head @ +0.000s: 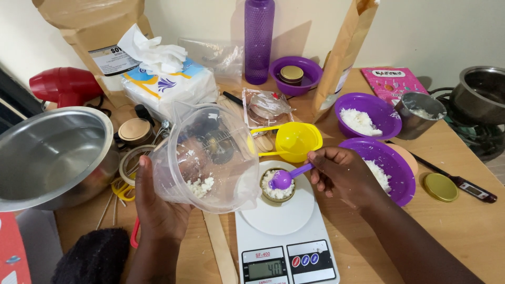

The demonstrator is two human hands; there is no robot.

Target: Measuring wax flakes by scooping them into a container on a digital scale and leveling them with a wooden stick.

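Note:
My left hand (pixel 158 208) holds a clear plastic jug (pixel 208 158) tilted on its side, with a few white flakes inside near its mouth. My right hand (pixel 342 173) grips a small purple spoon (pixel 286 178) whose bowl rests in a small gold tin (pixel 277 186) filled with white flakes. The tin stands on the round white plate of a white kitchen scale (pixel 284 231), which has a lit display at the front.
Two purple bowls (pixel 392 158) (pixel 376 105) with white flakes sit right of the scale, a yellow cup (pixel 294 139) behind it. A large steel bowl (pixel 52 155) is at left. Tissue pack (pixel 168 84), purple bottle (pixel 259 39), gold lid (pixel 441 187), thermometer (pixel 463 184), steel pots at right.

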